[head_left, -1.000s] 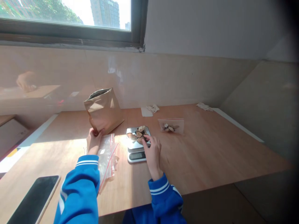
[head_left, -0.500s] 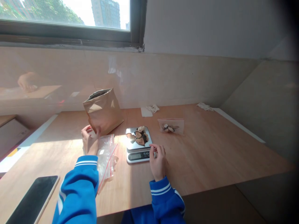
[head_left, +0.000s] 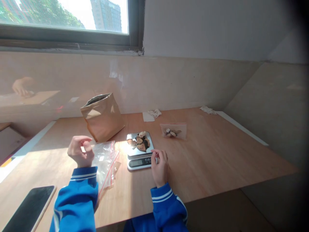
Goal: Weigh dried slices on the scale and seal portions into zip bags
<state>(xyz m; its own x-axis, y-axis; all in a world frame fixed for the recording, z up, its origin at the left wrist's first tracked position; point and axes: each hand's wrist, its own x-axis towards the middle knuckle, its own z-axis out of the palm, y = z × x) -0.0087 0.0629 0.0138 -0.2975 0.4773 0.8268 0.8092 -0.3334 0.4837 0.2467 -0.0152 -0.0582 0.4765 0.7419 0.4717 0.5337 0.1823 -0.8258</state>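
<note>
My left hand (head_left: 80, 152) is raised over the table, left of the clear zip bags (head_left: 104, 161), its fingers curved with a gap between thumb and forefinger. Nothing shows in it. Behind it stands a brown paper bag (head_left: 102, 117) with its mouth open. My right hand (head_left: 159, 166) rests at the right edge of a kitchen scale (head_left: 140, 163), thumb and forefinger a little apart and holding nothing visible. Several dried mushroom slices (head_left: 141, 141) lie on the scale's plate; the display is too faint to read.
A filled zip bag (head_left: 173, 131) lies right of the scale. Crumpled white material (head_left: 154, 113) and a white card (head_left: 148, 117) are at the back, with another white crumpled piece (head_left: 208, 110) farther right. A phone (head_left: 30, 209) lies at the front left of the wooden table (head_left: 212, 161).
My left hand has come away from the paper bag's lower corner, back and to the left. My right hand stays by the scale. The view has shifted slightly.
</note>
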